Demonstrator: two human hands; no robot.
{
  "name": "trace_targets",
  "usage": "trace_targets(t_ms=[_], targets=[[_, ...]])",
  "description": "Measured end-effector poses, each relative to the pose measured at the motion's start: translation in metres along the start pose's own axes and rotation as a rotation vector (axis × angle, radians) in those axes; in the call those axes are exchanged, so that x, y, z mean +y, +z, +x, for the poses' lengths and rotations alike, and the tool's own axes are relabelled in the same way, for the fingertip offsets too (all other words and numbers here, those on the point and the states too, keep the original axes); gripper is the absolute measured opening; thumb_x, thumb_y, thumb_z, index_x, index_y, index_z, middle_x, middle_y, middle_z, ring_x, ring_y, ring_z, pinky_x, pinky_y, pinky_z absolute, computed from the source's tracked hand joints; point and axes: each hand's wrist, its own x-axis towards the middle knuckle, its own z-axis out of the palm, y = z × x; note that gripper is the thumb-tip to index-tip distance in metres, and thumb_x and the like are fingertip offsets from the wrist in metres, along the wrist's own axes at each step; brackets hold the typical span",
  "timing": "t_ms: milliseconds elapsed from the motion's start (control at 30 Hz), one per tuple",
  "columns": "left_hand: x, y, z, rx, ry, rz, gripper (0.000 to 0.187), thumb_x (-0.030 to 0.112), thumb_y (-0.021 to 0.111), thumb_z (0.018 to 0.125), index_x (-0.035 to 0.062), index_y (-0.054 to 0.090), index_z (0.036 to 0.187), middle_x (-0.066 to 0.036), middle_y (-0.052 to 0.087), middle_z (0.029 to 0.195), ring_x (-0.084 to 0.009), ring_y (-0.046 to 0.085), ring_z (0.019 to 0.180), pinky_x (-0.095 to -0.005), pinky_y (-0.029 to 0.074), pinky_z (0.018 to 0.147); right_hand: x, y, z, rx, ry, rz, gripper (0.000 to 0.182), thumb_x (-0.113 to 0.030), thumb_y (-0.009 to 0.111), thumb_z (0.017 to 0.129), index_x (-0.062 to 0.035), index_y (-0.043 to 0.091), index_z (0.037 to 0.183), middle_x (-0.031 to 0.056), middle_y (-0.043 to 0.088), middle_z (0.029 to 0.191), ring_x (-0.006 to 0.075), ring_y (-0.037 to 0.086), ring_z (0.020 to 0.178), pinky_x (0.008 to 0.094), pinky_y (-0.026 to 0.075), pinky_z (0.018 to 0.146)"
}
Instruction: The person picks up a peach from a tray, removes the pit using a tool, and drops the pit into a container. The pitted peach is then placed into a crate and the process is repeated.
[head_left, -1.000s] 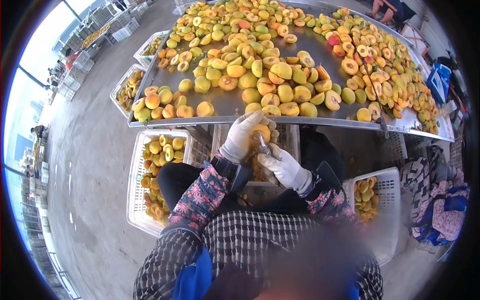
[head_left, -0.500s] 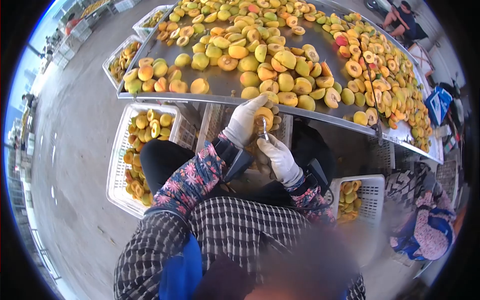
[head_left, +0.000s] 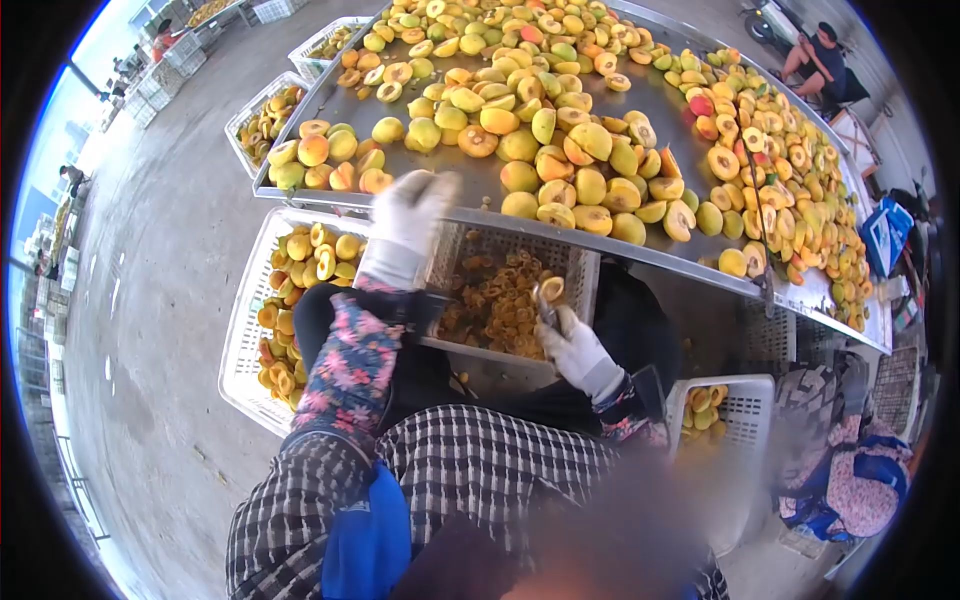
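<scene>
My left hand (head_left: 405,225), in a white glove, is over the front edge of the metal table (head_left: 470,213), at several halved yellow peaches (head_left: 375,181). Its fingers are smeared by motion, and I cannot make out whether they grip one. In my right hand (head_left: 580,355), also gloved, is a small metal pitting spoon (head_left: 547,312), pointing up. A pale yellow scooped-out piece (head_left: 552,288) shows at its tip. Below and between my hands stands a crate (head_left: 455,345) of brownish pits and scraps (head_left: 505,310).
Peach halves are heaped over the table, thickest at the right (head_left: 790,210). A white crate of halves (head_left: 240,340) stands by my left knee, another crate (head_left: 750,410) at my right. More crates (head_left: 240,125) line the table's left side. A person (head_left: 820,65) sits beyond the table.
My left hand has moved left and up to the table edge, away from the half it held. My right hand has moved right and down with the spoon, uncovering the scrap crate.
</scene>
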Motion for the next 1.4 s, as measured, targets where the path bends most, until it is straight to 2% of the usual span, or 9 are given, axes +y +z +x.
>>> trace_targets(t_ms=[33, 67, 167, 433, 767, 900, 1033, 1133, 1400], targets=[[0.019, -0.026, 0.003, 0.038, -0.023, 0.349, 0.023, 0.017, 0.064, 0.092, -0.0040, 0.067, 0.102, -0.008, 0.071, 0.089, -0.0110, 0.062, 0.076, -0.0258, 0.050, 0.068, 0.006, 0.001, 0.002, 0.025, -0.125, -0.280, 0.040, -0.028, 0.059, 0.093, -0.0048, 0.047, 0.124, 0.0210, 0.065, 0.082, 0.0386, 0.064, 0.073, 0.0436, 0.050, 0.065], [-0.017, -0.053, 0.015, 0.090, 0.043, 0.328, 0.034, 0.033, 0.067, 0.088, 0.0000, 0.070, 0.095, -0.015, 0.070, 0.081, -0.0256, 0.066, 0.073, -0.0347, 0.050, 0.069, -0.019, -0.004, -0.001, -0.087, 0.101, -0.358, 0.054, -0.027, 0.059, 0.091, -0.0057, 0.038, 0.136, 0.0300, 0.063, 0.096, 0.0475, 0.061, 0.090, 0.0510, 0.048, 0.080], [-0.023, -0.103, 0.025, 0.176, 0.095, 1.022, 0.038, 0.040, 0.067, 0.084, 0.0088, 0.069, 0.105, -0.015, 0.069, 0.098, -0.0329, 0.064, 0.096, -0.0419, 0.049, 0.085, -0.010, 0.006, 0.005, -0.019, 0.076, -0.474, 0.051, -0.020, 0.058, 0.091, -0.0074, 0.038, 0.136, 0.0280, 0.062, 0.086, 0.0452, 0.061, 0.081, 0.0491, 0.048, 0.071], [-0.039, 0.009, 0.125, -0.217, 0.240, 0.815, 0.034, 0.027, 0.058, 0.088, 0.0055, 0.064, 0.114, -0.019, 0.065, 0.111, -0.0353, 0.060, 0.107, -0.0424, 0.048, 0.091, -0.025, 0.014, 0.018, -0.149, 0.078, -0.475, 0.053, -0.023, 0.054, 0.093, -0.0068, 0.035, 0.139, 0.0273, 0.065, 0.094, 0.0444, 0.063, 0.090, 0.0506, 0.048, 0.078], [-0.018, 0.072, 0.154, -0.521, 0.012, 1.306, 0.042, 0.038, 0.058, 0.084, 0.0088, 0.068, 0.113, -0.014, 0.065, 0.118, -0.0300, 0.063, 0.109, -0.0432, 0.051, 0.088, -0.013, 0.018, 0.018, -0.153, -0.010, -0.459, 0.054, -0.023, 0.057, 0.092, -0.0059, 0.037, 0.139, 0.0260, 0.065, 0.090, 0.0443, 0.062, 0.084, 0.0505, 0.047, 0.073], [-0.036, 0.053, 0.132, -0.404, 0.135, 0.993, 0.067, 0.051, 0.075, 0.064, 0.0067, 0.064, 0.112, -0.019, 0.063, 0.115, -0.0363, 0.063, 0.102, -0.0418, 0.051, 0.090, -0.020, 0.020, 0.016, -0.149, 0.021, -0.463, 0.052, -0.026, 0.056, 0.093, -0.0062, 0.038, 0.138, 0.0260, 0.065, 0.091, 0.0435, 0.063, 0.086, 0.0493, 0.048, 0.076], [-0.038, 0.050, 0.098, -0.329, -0.103, -0.428, 0.050, 0.028, 0.075, 0.078, 0.0076, 0.056, 0.119, -0.014, 0.061, 0.115, -0.0280, 0.063, 0.102, -0.0397, 0.053, 0.087, -0.030, 0.015, 0.010, -0.090, -0.072, -0.358, 0.044, -0.026, 0.058, 0.092, -0.0040, 0.047, 0.128, 0.0263, 0.065, 0.090, 0.0424, 0.064, 0.086, 0.0471, 0.049, 0.077], [0.018, 0.036, 0.041, -0.359, -0.382, -0.935, 0.044, 0.026, 0.066, 0.090, 0.0084, 0.051, 0.126, -0.010, 0.061, 0.114, -0.0240, 0.063, 0.102, -0.0396, 0.054, 0.087, -0.061, 0.007, 0.010, 0.045, -0.261, -0.139, 0.036, -0.017, 0.060, 0.091, -0.0013, 0.048, 0.121, 0.0238, 0.064, 0.086, 0.0421, 0.064, 0.079, 0.0452, 0.050, 0.067], [0.021, 0.068, -0.024, -0.347, -0.537, -1.365, 0.039, 0.039, 0.051, 0.099, 0.0084, 0.053, 0.124, -0.015, 0.059, 0.119, -0.0319, 0.058, 0.109, -0.0493, 0.048, 0.095, -0.106, -0.001, 0.034, 0.370, -0.491, -0.408, 0.032, -0.012, 0.057, 0.093, -0.0005, 0.046, 0.121, 0.0239, 0.061, 0.081, 0.0452, 0.060, 0.073, 0.0472, 0.047, 0.062]])
